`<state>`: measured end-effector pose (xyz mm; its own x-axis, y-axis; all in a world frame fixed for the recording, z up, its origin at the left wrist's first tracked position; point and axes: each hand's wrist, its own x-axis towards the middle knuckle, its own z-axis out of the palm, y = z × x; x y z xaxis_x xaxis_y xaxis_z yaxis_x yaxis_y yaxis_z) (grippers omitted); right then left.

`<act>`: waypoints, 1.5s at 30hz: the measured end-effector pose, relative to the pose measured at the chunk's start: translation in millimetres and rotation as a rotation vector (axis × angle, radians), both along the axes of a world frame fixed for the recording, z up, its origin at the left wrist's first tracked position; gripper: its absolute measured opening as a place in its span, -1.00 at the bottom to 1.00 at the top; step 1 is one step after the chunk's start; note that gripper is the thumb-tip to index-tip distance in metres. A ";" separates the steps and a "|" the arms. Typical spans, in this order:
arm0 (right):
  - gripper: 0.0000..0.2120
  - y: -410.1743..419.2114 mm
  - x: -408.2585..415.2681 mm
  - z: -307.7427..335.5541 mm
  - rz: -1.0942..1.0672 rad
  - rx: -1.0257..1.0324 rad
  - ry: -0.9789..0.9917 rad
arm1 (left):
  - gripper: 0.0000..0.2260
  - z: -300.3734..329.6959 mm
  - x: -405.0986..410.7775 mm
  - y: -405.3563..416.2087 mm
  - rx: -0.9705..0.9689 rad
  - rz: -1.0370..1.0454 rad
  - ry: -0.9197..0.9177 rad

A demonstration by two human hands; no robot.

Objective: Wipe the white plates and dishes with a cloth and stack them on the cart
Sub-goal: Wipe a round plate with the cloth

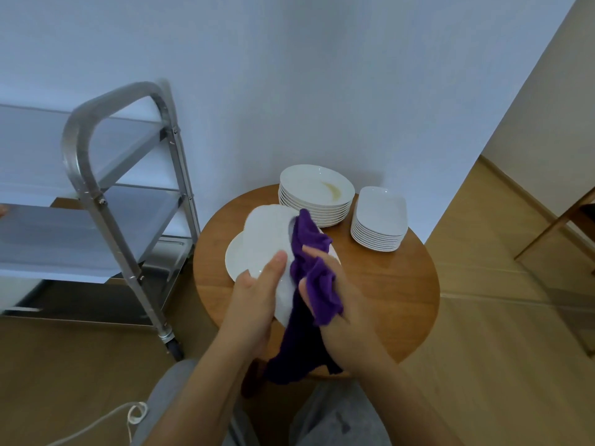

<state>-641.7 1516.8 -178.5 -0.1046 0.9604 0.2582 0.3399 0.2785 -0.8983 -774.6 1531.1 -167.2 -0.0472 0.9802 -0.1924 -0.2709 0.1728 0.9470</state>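
White ceramic defines the workpiece: we hold one plate (270, 239) tilted on edge above the round table (386, 284), its face turned toward the right. Our left hand (254, 300) grips the near rim, thumb laid along the back of the plate. Our right hand (335, 294) bunches the purple cloth (314, 252) in curled fingers and presses it against the plate's face. Another plate (235, 259) lies flat on the table directly beneath. The cart (106, 201) stands to the left, well apart from the table, so the left hand is the nearer one for the transfer. Two unwiped stacks, round plates (315, 201) and squarish dishes (380, 220), sit at the table's far side.
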 end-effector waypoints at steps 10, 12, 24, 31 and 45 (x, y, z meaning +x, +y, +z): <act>-0.70 25.0 27.3 -8.4 -0.051 -0.064 0.166 | -0.63 9.0 -13.1 -6.4 0.121 -0.049 0.114; -0.76 34.1 17.3 1.6 -0.071 -0.094 0.214 | -0.68 9.4 -13.5 -7.9 0.155 -0.115 0.219; -0.27 28.9 10.7 18.2 -0.192 -0.444 0.510 | -0.47 -13.6 -7.4 1.8 0.568 -0.512 1.604; -0.73 36.2 20.2 -11.5 -0.398 -0.471 0.764 | -0.33 -42.9 -30.0 17.2 0.338 -0.302 1.069; -0.73 70.4 21.7 -45.0 -0.494 -0.349 0.421 | -0.76 -88.4 -45.9 76.5 -0.116 0.174 0.603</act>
